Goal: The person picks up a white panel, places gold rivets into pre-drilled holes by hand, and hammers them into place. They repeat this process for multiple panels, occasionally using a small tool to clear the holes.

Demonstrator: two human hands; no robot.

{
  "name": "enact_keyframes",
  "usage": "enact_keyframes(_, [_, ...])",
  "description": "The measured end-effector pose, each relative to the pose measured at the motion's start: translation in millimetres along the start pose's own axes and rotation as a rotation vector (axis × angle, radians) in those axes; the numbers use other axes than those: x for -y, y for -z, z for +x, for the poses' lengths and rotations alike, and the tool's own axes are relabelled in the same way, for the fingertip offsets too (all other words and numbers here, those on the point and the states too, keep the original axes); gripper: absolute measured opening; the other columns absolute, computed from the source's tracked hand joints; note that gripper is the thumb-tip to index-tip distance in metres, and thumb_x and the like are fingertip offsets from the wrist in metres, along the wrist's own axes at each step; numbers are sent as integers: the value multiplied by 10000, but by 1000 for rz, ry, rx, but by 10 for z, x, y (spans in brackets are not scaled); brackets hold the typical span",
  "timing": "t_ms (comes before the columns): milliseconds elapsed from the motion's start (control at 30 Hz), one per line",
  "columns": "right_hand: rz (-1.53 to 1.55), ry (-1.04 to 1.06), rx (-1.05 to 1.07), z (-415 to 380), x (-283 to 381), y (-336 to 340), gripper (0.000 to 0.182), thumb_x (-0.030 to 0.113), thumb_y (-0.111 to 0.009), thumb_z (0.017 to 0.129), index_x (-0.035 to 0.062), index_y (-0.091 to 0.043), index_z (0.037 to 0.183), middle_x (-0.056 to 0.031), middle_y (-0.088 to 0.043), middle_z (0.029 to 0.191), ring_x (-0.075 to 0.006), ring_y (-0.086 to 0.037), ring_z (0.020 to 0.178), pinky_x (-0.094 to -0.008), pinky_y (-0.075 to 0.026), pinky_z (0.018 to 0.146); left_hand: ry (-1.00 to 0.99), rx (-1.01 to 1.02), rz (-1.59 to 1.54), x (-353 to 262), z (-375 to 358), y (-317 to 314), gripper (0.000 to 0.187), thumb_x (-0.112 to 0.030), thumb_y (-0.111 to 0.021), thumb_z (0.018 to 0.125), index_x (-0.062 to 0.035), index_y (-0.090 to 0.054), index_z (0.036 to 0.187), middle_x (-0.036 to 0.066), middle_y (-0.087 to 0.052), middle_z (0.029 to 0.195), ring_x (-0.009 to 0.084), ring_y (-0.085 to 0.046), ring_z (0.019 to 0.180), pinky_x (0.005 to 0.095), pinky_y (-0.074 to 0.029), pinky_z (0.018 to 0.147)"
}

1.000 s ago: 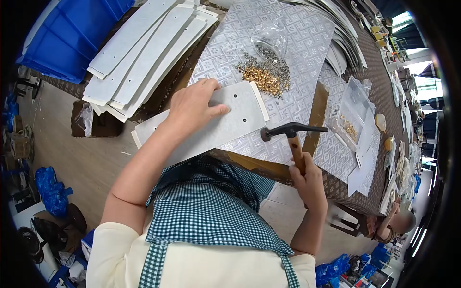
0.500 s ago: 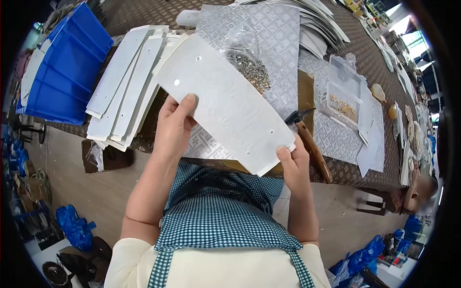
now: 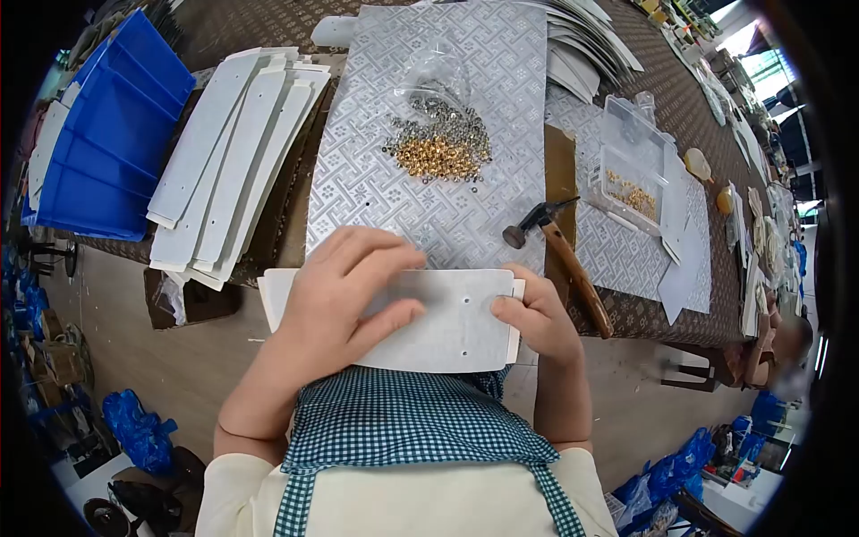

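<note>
White panel (image 3: pixel 429 329) had swung level, presenting its holes (image 3: pixel 466 301) squarely to us, our right hand (image 3: pixel 540 315) pinching one end, our left hand (image 3: pixel 340 295) spread, perhaps touching.

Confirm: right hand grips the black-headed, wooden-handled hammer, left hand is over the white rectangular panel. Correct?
No: the right hand holds the right end of the white rectangular panel; the hammer lies apart from it, per the head view. Left hand over the panel stands.
</note>
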State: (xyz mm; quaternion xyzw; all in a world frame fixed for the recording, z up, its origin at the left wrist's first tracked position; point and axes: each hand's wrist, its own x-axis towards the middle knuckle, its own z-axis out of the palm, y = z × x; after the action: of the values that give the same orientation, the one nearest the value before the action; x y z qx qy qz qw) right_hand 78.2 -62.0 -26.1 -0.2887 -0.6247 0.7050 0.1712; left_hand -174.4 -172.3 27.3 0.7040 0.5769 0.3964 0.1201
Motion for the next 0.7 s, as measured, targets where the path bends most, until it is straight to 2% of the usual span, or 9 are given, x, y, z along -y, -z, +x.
enact_keyframes(67, [-80, 19, 53, 58, 28, 8, 193, 117, -639, 930, -27, -629, 1057, 5, -633, 923, -58, -561, 834, -236, -468, 734, 253, 137, -11, 107, -43, -157, 349, -305, -741, 845, -47, -682, 1073, 109, -677, 911, 307, -659, 836, 386, -520, 742])
enact_keyframes(100, [-133, 38, -13, 99, 38, -1, 181, 109, -629, 941, -28, -634, 1059, 2, -636, 923, -56, -561, 838, -234, -469, 736, 402, 299, -57, 141, -45, -153, 328, -361, -693, 881, -56, -670, 1000, 107, -668, 824, 300, -665, 775, 398, -516, 697])
enact_keyframes(167, [-231, 73, -150, 221, 48, -74, 162, 93, -609, 963, -30, -644, 1063, -3, -642, 922, -54, -563, 845, -230, -471, 738, 454, 297, 8, 213, -91, -201, 317, -369, -681, 890, -58, -652, 946, 104, -657, 778, 297, -661, 735, 407, -511, 668])
enact_keyframes(200, [-240, 173, -210, 338, 56, -67, 145, 84, -605, 980, -30, -661, 1050, -8, -653, 923, -49, -571, 816, -217, -472, 715, 482, 299, 38, 250, -132, -236, 317, -374, -675, 895, -60, -642, 920, 103, -652, 755, 296, -659, 714, 411, -509, 654])
enact_keyframes(267, [-365, 244, -424, 612, 42, -33, 130, 119, -649, 949, -2, -683, 983, -49, -638, 839, -80, -572, 709, -238, -467, 635, 456, 286, 27, 298, -210, -278, 327, -372, -676, 894, -52, -616, 869, 105, -654, 752, 295, -660, 712, 417, -500, 633])
enact_keyframes(300, [-516, 268, -486, 734, 108, -11, 95, 124, -665, 923, 39, -697, 951, -68, -652, 854, -135, -616, 697, -275, -489, 651, 459, 285, 19, 302, -242, -284, 331, -375, -675, 894, -50, -619, 872, 106, -654, 751, 296, -660, 709, 416, -499, 630])
enact_keyframes(400, [-859, 267, -473, 1081, 122, 97, 58, 117, -673, 888, 75, -699, 918, -69, -650, 861, -213, -645, 719, -336, -507, 671, 501, 307, 8, 308, -299, -258, 338, -383, -671, 896, -48, -626, 878, 110, -654, 747, 298, -661, 705, 415, -499, 627])
enact_keyframes(433, [-937, 295, -479, 1193, 44, 134, 45, 124, -684, 863, 93, -685, 896, -63, -652, 880, -275, -654, 765, -389, -513, 682, 520, 320, 5, 315, -314, -247, 339, -384, -670, 897, -48, -628, 879, 111, -655, 746, 298, -662, 704, 414, -499, 628])
enact_keyframes(700, [-1161, 203, -443, 1414, 10, 136, 62, 142, -673, 858, 93, -678, 896, -67, -655, 894, -272, -662, 801, -393, -512, 701, 498, 289, 5, 409, -435, -234, 333, -388, -669, 898, -57, -636, 910, 109, -654, 757, 302, -662, 722, 421, -499, 634])
